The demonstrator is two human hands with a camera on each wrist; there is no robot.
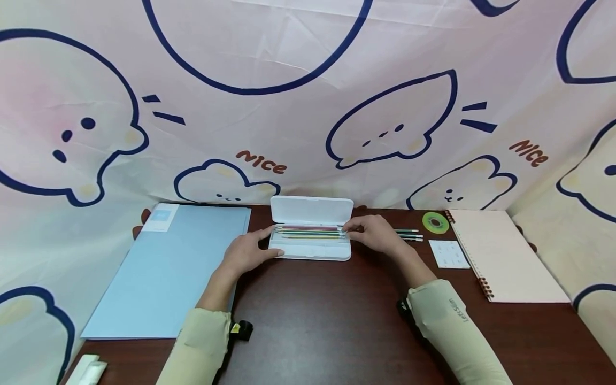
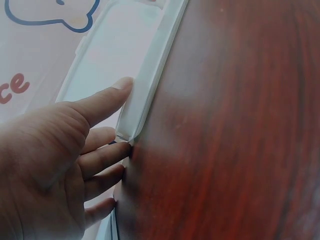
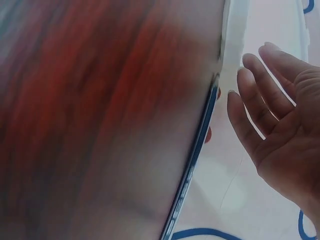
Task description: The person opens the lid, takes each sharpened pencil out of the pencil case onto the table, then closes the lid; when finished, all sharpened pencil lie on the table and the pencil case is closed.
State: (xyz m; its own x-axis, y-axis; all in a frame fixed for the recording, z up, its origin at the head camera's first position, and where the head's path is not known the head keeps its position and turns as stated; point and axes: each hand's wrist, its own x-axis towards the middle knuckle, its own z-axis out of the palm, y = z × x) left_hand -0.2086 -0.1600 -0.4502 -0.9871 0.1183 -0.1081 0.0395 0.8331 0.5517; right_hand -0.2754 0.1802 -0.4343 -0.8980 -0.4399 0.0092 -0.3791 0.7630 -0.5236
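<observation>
An opened white pencil case (image 1: 313,251) lies at the table's far side with its lid raised at the back. Several coloured pencils (image 1: 310,232) lie lengthwise in its tray. My left hand (image 1: 245,251) grips the case's left end; in the left wrist view the thumb (image 2: 112,97) is over the rim and the other fingers are at the outer corner. My right hand (image 1: 375,232) is at the right end, fingertips by the pencil ends. In the right wrist view its fingers (image 3: 260,90) extend loosely, with nothing seen held.
More dark pencils (image 1: 409,235) lie right of my right hand. Beyond them are a green ring-shaped roll (image 1: 435,223), a small white card (image 1: 448,254) and a spiral notebook (image 1: 515,256). A large blue folder (image 1: 178,272) covers the left side; a white item (image 1: 86,370) sits near the front-left corner.
</observation>
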